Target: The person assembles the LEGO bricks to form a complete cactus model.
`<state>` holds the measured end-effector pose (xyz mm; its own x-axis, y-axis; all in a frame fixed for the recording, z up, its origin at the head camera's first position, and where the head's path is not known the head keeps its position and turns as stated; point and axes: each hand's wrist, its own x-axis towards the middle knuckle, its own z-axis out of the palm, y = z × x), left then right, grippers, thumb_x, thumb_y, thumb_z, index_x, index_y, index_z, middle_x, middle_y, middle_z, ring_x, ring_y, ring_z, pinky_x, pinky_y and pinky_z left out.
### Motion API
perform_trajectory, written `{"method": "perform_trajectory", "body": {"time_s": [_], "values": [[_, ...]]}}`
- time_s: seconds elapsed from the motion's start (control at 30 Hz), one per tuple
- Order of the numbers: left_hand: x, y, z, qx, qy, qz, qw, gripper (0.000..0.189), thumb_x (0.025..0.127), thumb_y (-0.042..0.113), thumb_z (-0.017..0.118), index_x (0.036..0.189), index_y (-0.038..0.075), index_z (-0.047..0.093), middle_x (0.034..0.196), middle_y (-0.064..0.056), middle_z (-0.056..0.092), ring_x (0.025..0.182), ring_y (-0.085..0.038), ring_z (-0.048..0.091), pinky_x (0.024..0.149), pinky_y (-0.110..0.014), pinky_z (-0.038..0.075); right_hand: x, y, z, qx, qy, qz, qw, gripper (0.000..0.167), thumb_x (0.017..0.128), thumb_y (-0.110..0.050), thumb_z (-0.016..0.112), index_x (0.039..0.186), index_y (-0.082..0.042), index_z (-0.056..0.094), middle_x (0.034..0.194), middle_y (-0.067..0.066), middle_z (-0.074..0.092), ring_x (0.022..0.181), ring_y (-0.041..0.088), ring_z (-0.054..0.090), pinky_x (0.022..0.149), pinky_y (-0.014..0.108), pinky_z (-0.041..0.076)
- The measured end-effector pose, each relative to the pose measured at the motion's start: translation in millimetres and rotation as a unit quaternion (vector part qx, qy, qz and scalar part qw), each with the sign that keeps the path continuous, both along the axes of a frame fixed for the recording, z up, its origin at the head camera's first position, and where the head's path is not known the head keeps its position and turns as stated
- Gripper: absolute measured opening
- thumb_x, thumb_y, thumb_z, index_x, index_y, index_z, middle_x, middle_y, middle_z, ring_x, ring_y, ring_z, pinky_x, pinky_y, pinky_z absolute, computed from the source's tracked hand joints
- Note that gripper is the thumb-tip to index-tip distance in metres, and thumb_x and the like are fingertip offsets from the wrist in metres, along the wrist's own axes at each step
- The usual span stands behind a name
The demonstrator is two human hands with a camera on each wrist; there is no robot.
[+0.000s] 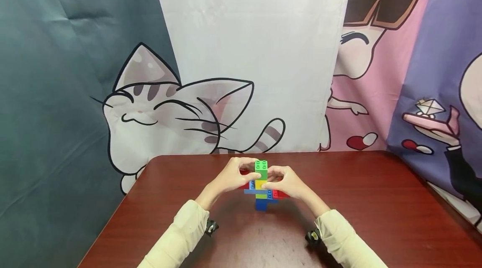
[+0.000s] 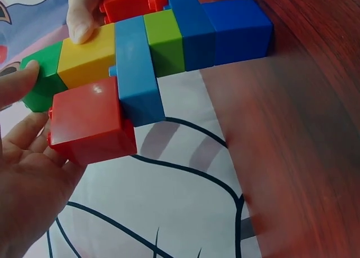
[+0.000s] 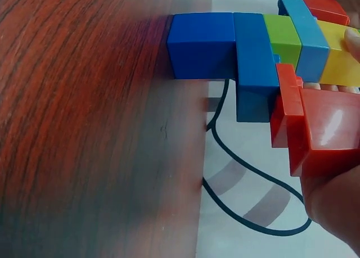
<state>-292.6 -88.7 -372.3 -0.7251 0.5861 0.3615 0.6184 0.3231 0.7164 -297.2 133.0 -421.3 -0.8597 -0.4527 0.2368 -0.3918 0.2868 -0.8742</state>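
A tower of toy building blocks stands upright on the table between both hands. A dark blue block [image 3: 202, 46] forms its base, with a long blue block [image 3: 256, 67], a lime block [image 2: 164, 43], a long light blue block [image 2: 136, 69], a yellow block [image 2: 88, 54] and a green block [image 1: 261, 170] stacked above. My left hand [image 1: 234, 176] pinches the green block at the top, thumb in front. Just below, my right hand [image 1: 289, 182] holds the yellow block, its thumb against the face. A red block [image 2: 87, 120] sits on the light blue block's left end.
More red blocks [image 3: 332, 120] sit on the long blue block's right end, close to the right palm. The brown table [image 1: 150, 218] ends behind the tower at a printed cloth [image 1: 256, 50] showing a cat.
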Motion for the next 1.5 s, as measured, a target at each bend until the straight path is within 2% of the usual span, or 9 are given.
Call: {"method": "perform_trajectory", "body": {"time_s": [0.1,0.33,0.4,0.47,0.73,0.9,1.2,1.37,1.5], "values": [[0.9,-0.7,-0.8,0.007,-0.015,0.000,0.9999,0.033,0.088,0.018,0.072,0.117,0.002,0.067,0.101,-0.013,0.075,0.089,-0.016,0.069,0.079,-0.019,0.054,0.5,-0.6,-0.9,0.001,0.002,0.002,1.0000,0.028,0.083,-0.022,0.078,0.104,-0.006,0.071,0.097,0.015,0.074,0.083,0.014,0.068,0.075,0.026,0.057],[24.8,2.3,27.3,0.008,-0.025,0.010,0.9996,0.035,0.088,0.007,0.070,0.120,-0.006,0.064,0.102,-0.022,0.073,0.091,-0.029,0.069,0.078,-0.018,0.054,-0.8,2.7,2.7,0.000,0.010,0.011,0.9999,0.029,0.081,-0.024,0.079,0.102,-0.005,0.071,0.097,0.017,0.074,0.082,0.011,0.069,0.076,0.025,0.057],[24.7,2.4,26.8,0.012,-0.024,0.012,0.9996,0.035,0.087,0.007,0.070,0.119,-0.007,0.064,0.101,-0.022,0.073,0.091,-0.029,0.069,0.078,-0.017,0.053,-1.6,2.9,3.7,0.001,0.009,0.012,0.9999,0.030,0.081,-0.024,0.079,0.102,-0.004,0.070,0.097,0.019,0.073,0.082,0.011,0.069,0.076,0.024,0.057],[24.2,1.8,24.8,0.016,-0.023,0.015,0.9995,0.034,0.087,0.007,0.070,0.119,-0.007,0.064,0.100,-0.022,0.072,0.090,-0.029,0.068,0.078,-0.017,0.053,-2.2,2.0,4.0,0.002,0.006,0.014,0.9999,0.030,0.082,-0.025,0.079,0.102,-0.004,0.070,0.098,0.020,0.073,0.082,0.012,0.068,0.076,0.024,0.057],[0.9,0.8,-11.1,0.030,-0.026,0.024,0.9989,0.037,0.088,0.010,0.071,0.122,-0.003,0.063,0.103,-0.020,0.072,0.092,-0.024,0.067,0.078,-0.018,0.053,1.0,-0.5,-0.9,0.011,-0.007,-0.006,0.9999,0.025,0.083,-0.020,0.077,0.102,-0.006,0.071,0.095,0.014,0.074,0.082,0.013,0.069,0.074,0.025,0.057],[-1.7,1.7,-16.9,0.055,-0.029,0.027,0.9977,0.036,0.088,0.015,0.072,0.121,0.003,0.065,0.104,-0.015,0.073,0.092,-0.018,0.066,0.077,-0.018,0.053,2.7,0.1,-0.7,0.004,-0.015,-0.013,0.9998,0.025,0.085,-0.017,0.075,0.106,-0.006,0.070,0.099,0.015,0.074,0.085,0.015,0.069,0.074,0.026,0.057],[4.5,-1.7,-24.3,0.096,0.026,0.072,0.9924,0.053,0.084,0.018,0.076,0.134,0.009,0.059,0.115,-0.011,0.073,0.076,-0.010,0.065,0.066,-0.020,0.054,3.0,-0.3,12.5,0.017,-0.004,-0.024,0.9996,0.027,0.084,-0.023,0.076,0.105,-0.008,0.070,0.096,0.012,0.075,0.085,0.016,0.069,0.074,0.027,0.056],[6.4,-12.9,-32.9,0.076,0.059,0.096,0.9907,0.062,0.082,0.017,0.078,0.139,0.011,0.053,0.122,-0.012,0.069,0.098,-0.019,0.066,0.081,-0.025,0.055,4.4,-0.7,10.9,0.006,0.014,-0.053,0.9985,0.033,0.082,-0.027,0.078,0.105,-0.005,0.070,0.094,0.013,0.075,0.081,0.014,0.069,0.071,0.027,0.057],[9.0,-20.9,-41.1,0.045,0.062,0.094,0.9926,0.071,0.080,0.020,0.080,0.143,0.012,0.048,0.130,-0.013,0.061,0.110,-0.024,0.062,0.092,-0.040,0.054,5.3,-0.4,6.7,-0.011,-0.003,-0.080,0.9967,0.035,0.082,-0.026,0.078,0.106,-0.002,0.071,0.093,0.015,0.075,0.076,0.013,0.070,0.068,0.027,0.058]]}}
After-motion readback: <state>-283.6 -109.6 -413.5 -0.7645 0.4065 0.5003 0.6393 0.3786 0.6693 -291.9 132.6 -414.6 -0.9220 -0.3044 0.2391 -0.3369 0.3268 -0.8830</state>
